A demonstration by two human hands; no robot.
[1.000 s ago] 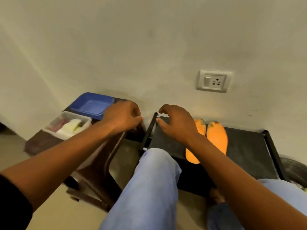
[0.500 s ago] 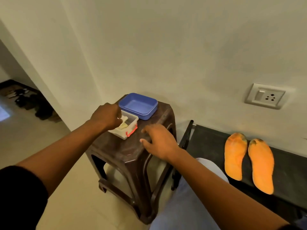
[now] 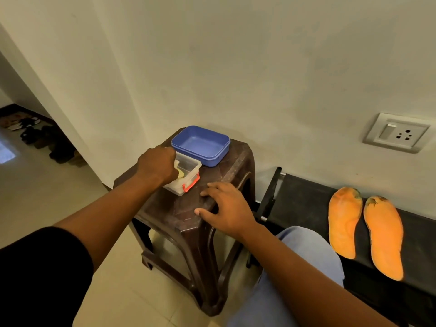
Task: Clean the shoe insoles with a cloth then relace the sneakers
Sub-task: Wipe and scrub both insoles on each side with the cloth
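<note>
Two orange insoles [image 3: 345, 220] [image 3: 385, 237] lie side by side on a black bench [image 3: 297, 204] at the right. On a brown plastic stool [image 3: 179, 215] stands a small clear box [image 3: 188, 178] with a red latch, and a pale yellow cloth [image 3: 180, 173] lies inside it. My left hand [image 3: 157, 165] reaches into the box with its fingers curled down on the cloth. The fingertips are hidden. My right hand [image 3: 227, 208] rests flat on the stool's near right edge, fingers spread. No sneakers or laces show near me.
A blue plastic tray [image 3: 201, 145] sits at the back of the stool, touching the clear box. A wall socket [image 3: 396, 132] is above the bench. Dark shoes [image 3: 47, 142] stand on the hallway floor far left. My jeans-clad knee [image 3: 306, 256] is between stool and bench.
My view has swung left from the bench to the stool. My left hand went into the clear box and my right hand moved from the bench frame onto the stool top.
</note>
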